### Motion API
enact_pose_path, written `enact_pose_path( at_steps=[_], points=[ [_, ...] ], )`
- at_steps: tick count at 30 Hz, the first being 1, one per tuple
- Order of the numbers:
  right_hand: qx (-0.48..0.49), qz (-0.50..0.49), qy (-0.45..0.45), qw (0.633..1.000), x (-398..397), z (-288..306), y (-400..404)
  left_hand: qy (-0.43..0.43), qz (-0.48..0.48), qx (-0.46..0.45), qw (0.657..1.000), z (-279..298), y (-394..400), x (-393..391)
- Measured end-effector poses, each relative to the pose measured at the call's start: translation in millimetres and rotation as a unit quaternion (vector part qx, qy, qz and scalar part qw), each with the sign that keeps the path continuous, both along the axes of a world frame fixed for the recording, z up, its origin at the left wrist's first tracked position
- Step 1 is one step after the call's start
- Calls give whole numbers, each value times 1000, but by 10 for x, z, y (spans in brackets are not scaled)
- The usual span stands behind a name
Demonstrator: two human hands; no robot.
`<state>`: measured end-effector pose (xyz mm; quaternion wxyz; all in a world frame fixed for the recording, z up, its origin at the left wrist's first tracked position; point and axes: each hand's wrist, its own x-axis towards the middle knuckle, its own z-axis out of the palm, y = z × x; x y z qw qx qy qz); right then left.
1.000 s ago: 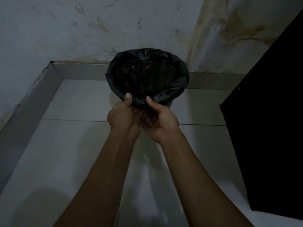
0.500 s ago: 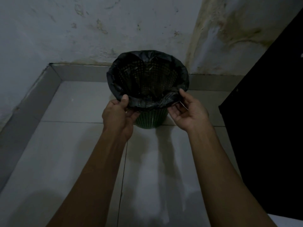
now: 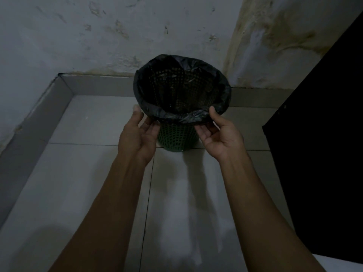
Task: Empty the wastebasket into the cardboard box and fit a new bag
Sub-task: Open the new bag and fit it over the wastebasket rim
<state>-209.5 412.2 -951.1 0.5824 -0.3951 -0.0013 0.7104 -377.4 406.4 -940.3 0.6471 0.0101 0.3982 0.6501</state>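
A green mesh wastebasket [image 3: 176, 139] stands upright on the tiled floor near the room's corner. A black bag [image 3: 224, 95] lines it, with its edge folded out over the rim. My left hand [image 3: 137, 136] is at the near left of the rim, fingers relaxed and touching the underside of the fold, thumb just beside it. My right hand [image 3: 220, 134] is at the near right, thumb on the fold and fingers curled beneath, pinching the bag. No cardboard box is in view.
Stained walls [image 3: 98, 36] meet in a corner just behind the basket. A grey skirting [image 3: 39, 122] runs along the left and back. A tall black panel [image 3: 324, 154] stands close on the right. Pale floor tiles [image 3: 88, 193] spread toward me.
My hands have moved apart from the front middle of the rim to its left and right sides. My left hand has loosened its grip on the bag's fold.
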Motion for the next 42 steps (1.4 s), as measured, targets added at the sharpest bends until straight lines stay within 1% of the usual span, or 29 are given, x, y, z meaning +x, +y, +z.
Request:
enact_pose_path(
  at_steps=[2,5,6,8,11,14,18,22,24,30,32,36,39,42],
  points=[
    [10,-5,12,1000,-36,-15,-1,12,21,-39,999,-28,-19,-9],
    [24,3,10,1000,-123,-52,-14,87,46,-108,989,-78,-80,80],
    [28,4,14,1000,-152,-66,-25,104,52,-110,987,-84,-115,142],
    [34,0,25,999,-186,-96,-44,112,53,-85,989,-73,-173,265],
    [45,-3,32,998,-183,-130,-57,75,65,-55,994,-28,-171,333],
    [51,11,31,998,-182,-156,-62,52,78,-67,993,-67,-87,301],
    [56,22,33,998,-209,-177,-77,23,54,-81,995,-131,-15,224],
    [64,24,35,997,-196,-176,-55,66,45,-107,991,-141,52,151],
    [66,25,34,997,-186,-175,-45,71,49,-110,990,-128,67,127],
    [66,20,14,998,-179,-158,-36,51,59,-75,994,-56,1,106],
    [66,22,15,997,-187,-162,-38,64,56,-65,994,-18,-6,118],
    [78,32,23,996,-144,-171,-73,124,40,-70,989,18,58,135],
    [77,50,46,995,-63,-154,-111,115,16,-62,991,-1,109,98],
    [53,68,27,996,4,-137,-104,114,5,-57,992,-39,129,63]
  ],
)
